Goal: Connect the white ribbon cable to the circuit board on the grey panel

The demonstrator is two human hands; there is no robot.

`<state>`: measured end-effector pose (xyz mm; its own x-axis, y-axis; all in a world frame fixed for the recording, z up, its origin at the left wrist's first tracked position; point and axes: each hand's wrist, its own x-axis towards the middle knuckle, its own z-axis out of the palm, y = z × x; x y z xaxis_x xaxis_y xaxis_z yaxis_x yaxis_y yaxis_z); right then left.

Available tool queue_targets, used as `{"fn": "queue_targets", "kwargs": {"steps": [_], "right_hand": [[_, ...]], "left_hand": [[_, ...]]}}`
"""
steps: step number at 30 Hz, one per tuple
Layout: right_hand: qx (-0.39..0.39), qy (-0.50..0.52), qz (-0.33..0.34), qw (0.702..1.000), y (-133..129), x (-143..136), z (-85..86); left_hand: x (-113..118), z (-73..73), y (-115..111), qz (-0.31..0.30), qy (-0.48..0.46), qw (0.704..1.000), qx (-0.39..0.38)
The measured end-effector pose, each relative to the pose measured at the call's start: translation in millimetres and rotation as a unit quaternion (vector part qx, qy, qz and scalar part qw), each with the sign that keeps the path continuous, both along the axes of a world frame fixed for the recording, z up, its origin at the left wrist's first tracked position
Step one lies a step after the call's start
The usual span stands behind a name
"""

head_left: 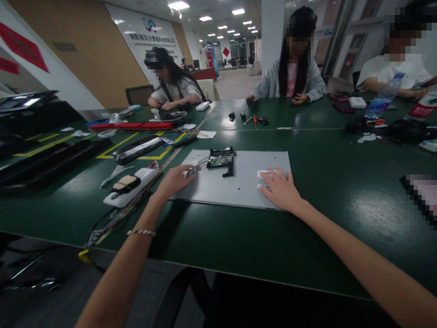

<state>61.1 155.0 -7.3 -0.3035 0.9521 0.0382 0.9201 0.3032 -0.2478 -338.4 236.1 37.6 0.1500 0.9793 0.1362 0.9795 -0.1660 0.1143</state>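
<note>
A flat light-grey metal panel [218, 195] lies on the table in front of me. On its far half sits a black plastic frame with a green circuit board [220, 159] in it. A thin grey cable [202, 163] runs left from the board to my left hand [175, 181]. The fingers of that hand are closed around the cable's pale end, by the panel's left edge. My right hand [282, 189] lies flat on the right part of the panel, fingers spread over white labels [262, 174], holding nothing.
Left of the panel are a white power strip [131, 187] with cables and a black-and-silver part [141, 148]. Beyond the panel lie a red-handled screwdriver [255, 120] and small black parts. Bottles [384, 98] stand at the right. Several people sit across the green table [327, 173].
</note>
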Motion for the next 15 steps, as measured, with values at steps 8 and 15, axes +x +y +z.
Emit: {"fn": "queue_targets", "kwargs": {"steps": [8,15], "right_hand": [[0.009,-0.004,-0.006,1.0,-1.0,-1.3,-0.2],[0.0,0.002,0.002,1.0,-2.6,-1.2,6.0]], "left_hand": [[5.8,-2.2,13.4,0.038,0.048,0.997,0.038],[29.4,15.1,36.5,0.089,0.125,0.985,0.074]]}}
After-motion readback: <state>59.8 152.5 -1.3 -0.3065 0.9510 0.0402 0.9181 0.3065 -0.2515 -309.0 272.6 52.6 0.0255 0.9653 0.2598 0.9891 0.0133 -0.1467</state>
